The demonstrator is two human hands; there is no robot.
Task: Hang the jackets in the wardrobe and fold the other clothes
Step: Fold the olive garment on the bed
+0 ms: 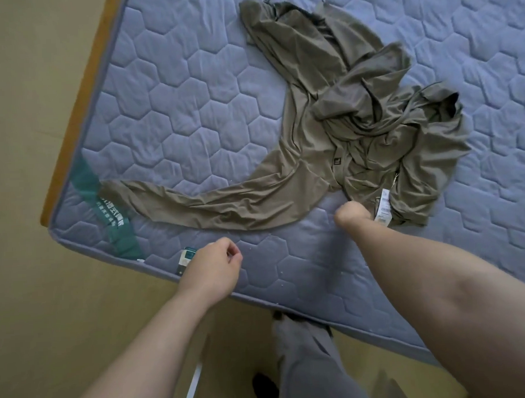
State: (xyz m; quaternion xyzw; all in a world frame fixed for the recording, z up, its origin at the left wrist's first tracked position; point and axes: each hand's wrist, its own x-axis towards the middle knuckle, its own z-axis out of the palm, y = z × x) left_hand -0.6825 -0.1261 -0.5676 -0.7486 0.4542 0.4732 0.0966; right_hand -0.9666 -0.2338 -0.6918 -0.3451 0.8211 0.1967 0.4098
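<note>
An olive-brown thin hooded jacket [369, 126] lies crumpled on the blue quilted mattress [174, 91]. One long sleeve stretches left toward the mattress corner, and a white care label [385, 206] shows at its near hem. My right hand [352, 216] is at that hem just left of the label, seen from behind the wrist with its fingers hidden. My left hand [213, 269] hovers over the mattress's near edge with fingers curled and nothing in them.
The mattress corner has a green band with print [110, 210] and sits on a wooden bed frame [74, 116]. Beige floor surrounds the bed. My grey trouser leg [308, 361] and a dark shoe [265, 389] are below, beside a white strip on the floor.
</note>
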